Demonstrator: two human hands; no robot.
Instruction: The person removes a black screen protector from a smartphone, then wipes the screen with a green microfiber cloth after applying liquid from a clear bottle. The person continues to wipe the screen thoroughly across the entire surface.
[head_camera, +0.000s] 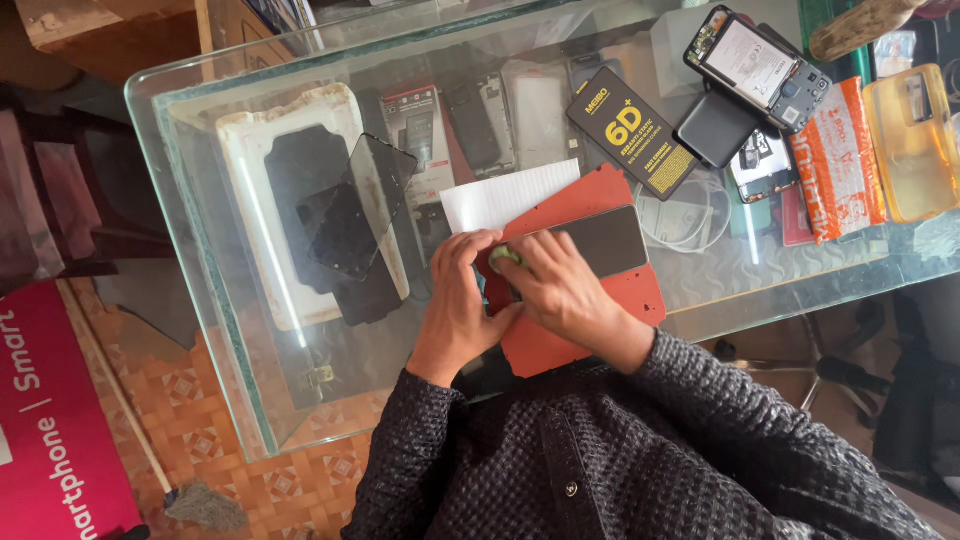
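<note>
Two hands working | left hand (462, 300) bracing dark phone (600, 240) on red mat (575, 345) | right hand (560, 285) fingers pinching small green wad (503, 257), wiping screen edge | next: steady, light strokes.

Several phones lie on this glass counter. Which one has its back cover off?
The phone at the top right, propped on a dark case: its battery and inner parts show. The one under the hands is closed.

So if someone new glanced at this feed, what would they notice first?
Probably the two hands, left hand and right hand, meeting over a dark smartphone on a red mat at the middle of the glass table. The right fingers pinch a small green piece. Upper right, an opened phone shows its insides.
</note>
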